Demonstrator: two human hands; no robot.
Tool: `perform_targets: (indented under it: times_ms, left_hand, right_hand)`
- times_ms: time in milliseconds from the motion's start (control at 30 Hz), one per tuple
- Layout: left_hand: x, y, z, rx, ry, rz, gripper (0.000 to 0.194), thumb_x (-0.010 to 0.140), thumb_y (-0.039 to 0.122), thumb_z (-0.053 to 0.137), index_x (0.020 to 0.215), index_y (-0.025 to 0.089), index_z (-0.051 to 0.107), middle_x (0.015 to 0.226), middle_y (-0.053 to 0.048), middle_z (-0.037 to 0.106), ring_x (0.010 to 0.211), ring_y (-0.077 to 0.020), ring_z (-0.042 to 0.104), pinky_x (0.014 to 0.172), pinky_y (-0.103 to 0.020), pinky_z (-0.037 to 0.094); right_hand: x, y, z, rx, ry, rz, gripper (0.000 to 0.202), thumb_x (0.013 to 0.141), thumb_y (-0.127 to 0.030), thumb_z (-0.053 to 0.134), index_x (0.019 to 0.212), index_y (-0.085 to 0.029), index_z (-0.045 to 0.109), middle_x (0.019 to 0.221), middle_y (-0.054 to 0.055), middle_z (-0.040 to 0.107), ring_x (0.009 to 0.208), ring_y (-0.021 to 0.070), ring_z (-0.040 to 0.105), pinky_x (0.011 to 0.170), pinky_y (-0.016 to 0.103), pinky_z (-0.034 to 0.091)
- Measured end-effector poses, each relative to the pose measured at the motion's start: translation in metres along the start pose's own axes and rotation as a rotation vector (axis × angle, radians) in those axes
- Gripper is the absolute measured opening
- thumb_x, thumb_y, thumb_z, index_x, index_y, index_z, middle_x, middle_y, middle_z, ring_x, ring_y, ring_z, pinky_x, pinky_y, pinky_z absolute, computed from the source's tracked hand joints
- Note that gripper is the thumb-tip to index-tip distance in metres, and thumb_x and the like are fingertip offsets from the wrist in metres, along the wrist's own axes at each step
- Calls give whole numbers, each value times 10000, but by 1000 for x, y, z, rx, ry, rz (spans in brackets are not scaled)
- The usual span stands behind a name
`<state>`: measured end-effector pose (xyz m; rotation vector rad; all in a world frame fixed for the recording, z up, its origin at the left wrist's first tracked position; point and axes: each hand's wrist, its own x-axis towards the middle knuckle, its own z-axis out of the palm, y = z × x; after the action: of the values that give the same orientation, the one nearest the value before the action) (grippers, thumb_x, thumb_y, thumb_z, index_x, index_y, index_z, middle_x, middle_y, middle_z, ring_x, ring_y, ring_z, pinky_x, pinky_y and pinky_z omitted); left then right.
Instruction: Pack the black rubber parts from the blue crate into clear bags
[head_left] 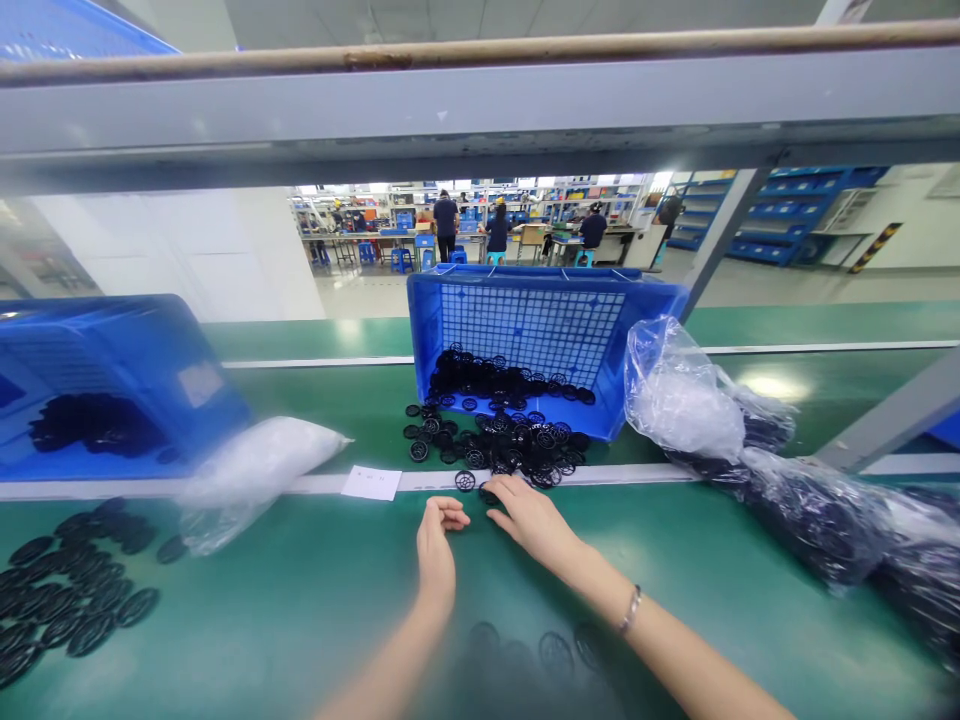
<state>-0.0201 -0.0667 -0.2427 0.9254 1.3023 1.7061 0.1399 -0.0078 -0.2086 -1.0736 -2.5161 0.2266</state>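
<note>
My right hand (pixel 534 520) reaches to the near edge of a loose pile of black spoked plastic rings (pixel 517 435). Between its thumb and fingers is a black spoked ring (pixel 489 496), partly covered by the fingers. My left hand (pixel 441 550) is just left of it, cupped with the fingers bent toward the right hand; nothing shows in it. Behind the pile, a blue crate (pixel 645 300) lies tipped toward me, with more rings inside. A single ring (pixel 465 481) lies flat between the pile and my left hand.
A second blue crate (pixel 202 360) with black parts stands left, beside a white plastic bag (pixel 277 450) and a paper label (pixel 372 483). Larger black rings (pixel 75 590) lie at the left edge. Clear bags of black parts (pixel 802 510) line the right. A metal beam (pixel 480 100) crosses above.
</note>
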Motion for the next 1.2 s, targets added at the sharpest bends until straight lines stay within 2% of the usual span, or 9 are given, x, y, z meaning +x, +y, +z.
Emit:
perform_targets:
  times_ms: [100, 200, 333, 500, 733, 800, 867, 1033, 1200]
  left_hand:
    - [0, -1, -1, -6, -5, -3, 512, 970, 566, 316, 823, 178, 615, 735, -55, 664, 719, -192, 616, 729, -315, 475]
    - [-1, -1, -1, -13, -14, -7, 500, 981, 549, 302, 835, 179, 605, 741, -53, 658, 729, -191, 610, 740, -317, 470]
    - [-1, -1, 0, -3, -20, -20, 497, 985, 548, 291, 838, 184, 595, 736, -46, 648, 724, -187, 598, 736, -311, 462]
    - [-1, 0, 2, 5, -19, -18, 484, 985, 538, 297, 844, 182, 592, 740, -47, 650, 721, -182, 593, 733, -304, 459]
    - [-1, 0, 1, 15, -10, -13, 453, 980, 519, 318, 841, 183, 588, 741, -47, 650, 726, -186, 595, 732, -311, 462]
    - [0, -1, 1, -5, 1, -23, 456, 980, 518, 323, 845, 178, 595, 738, -48, 648, 724, -184, 597, 732, -311, 465]
    - [2, -1, 0, -40, 17, -41, 471, 978, 528, 325, 844, 172, 603, 737, -50, 649, 721, -181, 600, 728, -308, 472]
    - [12, -2, -6, -121, 68, -44, 477, 962, 541, 372, 833, 154, 620, 739, -55, 655, 709, -168, 610, 711, -292, 489]
    - [27, -4, -18, -136, 111, -17, 472, 966, 525, 363, 829, 151, 615, 715, -44, 636, 691, -161, 605, 689, -282, 489]
  right_hand:
    - [11, 4, 7, 3, -15, -8, 152, 917, -126, 488, 994, -175, 610, 983, 104, 657, 959, 256, 615, 872, 425, 508]
    - [-1, -6, 6, 72, -4, 43, 205, 977, -178, 402, 1012, -180, 605, 909, 75, 660, 859, 211, 628, 791, 350, 518]
    - [-33, -18, -2, 451, -198, 185, 229, 998, -282, 393, 1022, -223, 613, 824, -3, 643, 657, 133, 603, 598, 239, 475]
    - [-52, -20, -10, 352, -147, 267, 39, 875, -234, 575, 891, -224, 609, 926, 1, 579, 694, 126, 563, 671, 256, 452]
    - [-55, -32, -21, 429, -280, 185, 146, 918, -182, 498, 849, -225, 619, 796, -25, 617, 662, 120, 577, 614, 218, 414]
    - [-47, -34, -23, 385, -292, 131, 170, 928, -169, 486, 840, -230, 618, 774, -31, 633, 664, 126, 585, 613, 221, 412]
    - [-29, -32, -20, 270, -209, 98, 147, 922, -152, 501, 866, -229, 612, 809, -21, 642, 703, 143, 595, 639, 237, 429]
    - [35, -20, 3, 33, -9, -13, 235, 870, -89, 580, 1080, -194, 568, 1110, 90, 631, 1049, 239, 577, 874, 344, 486]
    - [50, -23, 18, 49, -27, -7, 155, 918, -81, 477, 941, -172, 600, 922, 88, 666, 909, 228, 613, 815, 346, 502]
